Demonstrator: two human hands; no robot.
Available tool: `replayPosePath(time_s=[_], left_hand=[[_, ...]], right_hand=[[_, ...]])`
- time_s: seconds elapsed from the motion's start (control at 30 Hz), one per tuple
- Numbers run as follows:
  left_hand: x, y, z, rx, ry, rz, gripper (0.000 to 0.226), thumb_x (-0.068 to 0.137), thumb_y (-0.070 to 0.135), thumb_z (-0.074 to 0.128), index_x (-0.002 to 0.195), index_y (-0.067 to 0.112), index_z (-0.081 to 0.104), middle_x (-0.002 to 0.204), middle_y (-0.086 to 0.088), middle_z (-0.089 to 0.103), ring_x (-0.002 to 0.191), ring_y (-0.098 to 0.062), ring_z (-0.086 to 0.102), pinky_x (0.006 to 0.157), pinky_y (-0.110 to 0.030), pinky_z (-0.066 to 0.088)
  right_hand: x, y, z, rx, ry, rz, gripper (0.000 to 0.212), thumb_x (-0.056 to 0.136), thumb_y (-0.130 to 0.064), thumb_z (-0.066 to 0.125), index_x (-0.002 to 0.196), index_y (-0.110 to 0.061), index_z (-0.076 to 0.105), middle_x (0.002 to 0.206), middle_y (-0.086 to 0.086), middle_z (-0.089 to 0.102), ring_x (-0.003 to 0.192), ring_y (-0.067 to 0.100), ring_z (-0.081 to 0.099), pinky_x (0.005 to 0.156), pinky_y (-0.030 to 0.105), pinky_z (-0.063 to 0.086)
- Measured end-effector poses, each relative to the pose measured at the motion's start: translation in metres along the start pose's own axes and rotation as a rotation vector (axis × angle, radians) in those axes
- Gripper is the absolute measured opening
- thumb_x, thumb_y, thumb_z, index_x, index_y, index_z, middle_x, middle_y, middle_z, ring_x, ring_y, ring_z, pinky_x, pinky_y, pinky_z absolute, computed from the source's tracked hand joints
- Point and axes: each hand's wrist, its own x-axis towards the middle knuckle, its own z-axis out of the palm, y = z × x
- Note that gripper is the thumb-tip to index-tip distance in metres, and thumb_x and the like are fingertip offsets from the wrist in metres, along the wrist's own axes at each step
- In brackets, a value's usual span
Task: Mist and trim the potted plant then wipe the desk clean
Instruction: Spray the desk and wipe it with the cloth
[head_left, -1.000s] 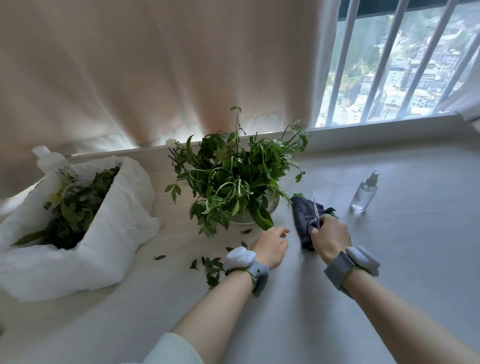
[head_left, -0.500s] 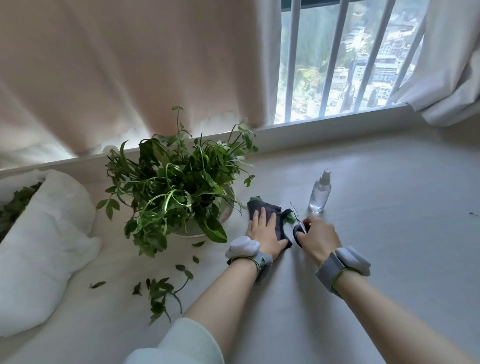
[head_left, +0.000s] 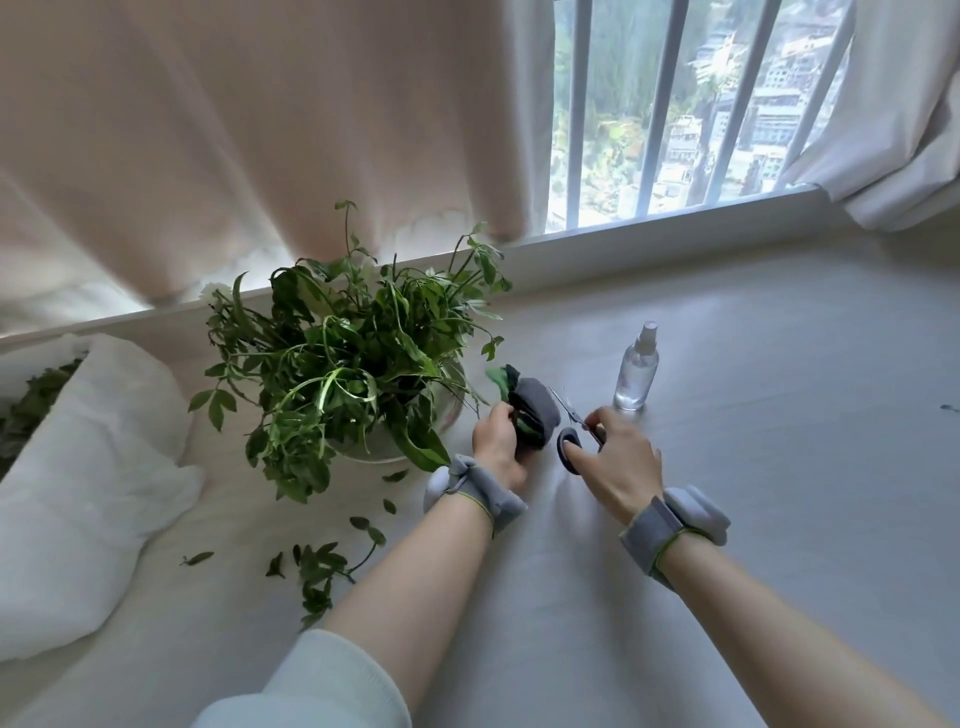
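Head view: left hand (head_left: 497, 448) grips cloth (head_left: 536, 415) beside pot (head_left: 453, 400), right hand (head_left: 618, 463) pinches scissors (head_left: 561, 451), wide desk (head_left: 789, 467) rightward

left wristband (head_left: 483, 501) — grey strap, white pod, green edging | right wristband (head_left: 667, 532) — same | left sleeve (head_left: 322, 686): pale

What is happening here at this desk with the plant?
A person is tending a potted plant on a desk by the window. The left hand grips a bunched dark cloth beside the pot. The right hand holds the scissors by their handles, low against the desk, next to a spray bottle. Cut leaves lie scattered in front of the plant, so the wiping is not yet done.
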Motion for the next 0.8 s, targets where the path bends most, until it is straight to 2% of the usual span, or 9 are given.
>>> replayPosePath(time_s=[0.07,0.13,0.2,0.27,0.4,0.5,0.57,0.67,0.8], left_hand=[[-0.005,0.003,0.002,-0.24,-0.117,-0.16,0.025,0.09,0.018,0.038,0.081,0.006,0.057,0.082,-0.013,0.059,0.074,-0.027,0.057,0.062,-0.029,0.05],[-0.016,0.008,0.0,-0.371,-0.267,-0.227,0.036,0.089,0.027,0.031,0.083,0.005,0.059,0.086,-0.016,0.059,0.078,-0.028,0.055,0.071,-0.032,0.046],[-0.027,0.014,-0.002,-0.381,-0.44,-0.251,0.043,0.085,0.026,0.031,0.074,0.0,0.064,0.078,-0.017,0.06,0.076,-0.028,0.054,0.073,-0.033,0.043],[-0.03,0.011,0.002,-0.234,-0.551,-0.215,0.042,0.085,0.019,0.034,0.067,-0.002,0.066,0.073,-0.014,0.059,0.071,-0.025,0.056,0.071,-0.032,0.044],[-0.018,0.0,0.008,0.079,-0.411,0.043,0.017,0.094,0.002,0.047,0.101,-0.006,0.06,0.094,-0.019,0.061,0.074,-0.022,0.062,0.065,-0.029,0.054],[-0.016,0.003,0.008,0.106,-0.322,0.157,0.006,0.087,-0.001,0.06,0.092,0.002,0.062,0.08,-0.012,0.063,0.064,-0.015,0.063,0.052,-0.02,0.052],[-0.015,0.003,0.011,0.084,-0.239,0.177,0.011,0.083,0.0,0.067,0.092,0.002,0.062,0.079,-0.012,0.063,0.067,-0.019,0.062,0.049,-0.02,0.051],[-0.012,-0.002,0.016,0.087,-0.129,0.21,0.019,0.078,0.003,0.073,0.095,0.004,0.063,0.086,-0.015,0.066,0.073,-0.024,0.063,0.054,-0.025,0.054],[-0.011,-0.011,0.019,0.061,-0.021,0.227,0.016,0.073,0.007,0.078,0.083,0.009,0.066,0.092,-0.018,0.069,0.09,-0.035,0.068,0.082,-0.05,0.056]], right_hand=[[-0.002,-0.003,0.003,-0.034,0.001,-0.027,0.027,0.082,-0.036,0.058,0.104,-0.022,0.053,0.111,0.0,0.061,0.101,0.025,0.056,0.082,0.034,0.026],[-0.005,-0.006,0.005,-0.121,0.022,-0.054,0.029,0.081,-0.038,0.056,0.105,-0.024,0.051,0.109,-0.001,0.059,0.101,0.023,0.055,0.08,0.034,0.024],[-0.007,-0.007,0.004,-0.232,0.069,-0.07,0.03,0.081,-0.04,0.055,0.108,-0.025,0.051,0.107,-0.001,0.056,0.103,0.022,0.052,0.08,0.036,0.024],[-0.009,-0.008,0.003,-0.343,0.102,-0.141,0.031,0.083,-0.041,0.052,0.11,-0.027,0.051,0.104,-0.002,0.053,0.106,0.02,0.05,0.079,0.037,0.024],[-0.013,-0.007,0.001,-0.455,0.118,-0.277,0.037,0.082,-0.04,0.053,0.115,-0.025,0.049,0.103,-0.001,0.049,0.105,0.022,0.048,0.073,0.036,0.017],[-0.013,-0.004,0.004,-0.49,0.144,-0.346,0.039,0.072,-0.038,0.058,0.108,-0.022,0.054,0.095,0.001,0.051,0.094,0.024,0.053,0.069,0.035,0.015],[-0.013,0.001,0.003,-0.515,0.181,-0.374,0.043,0.063,-0.04,0.057,0.102,-0.022,0.059,0.086,0.0,0.053,0.08,0.025,0.057,0.067,0.035,0.016],[-0.016,0.01,-0.002,-0.516,0.192,-0.399,0.044,0.061,-0.041,0.054,0.102,-0.026,0.06,0.085,-0.004,0.054,0.078,0.021,0.059,0.067,0.033,0.015],[-0.018,0.019,-0.006,-0.463,0.173,-0.388,0.038,0.062,-0.039,0.056,0.099,-0.031,0.059,0.085,-0.007,0.053,0.081,0.018,0.059,0.068,0.031,0.007]])
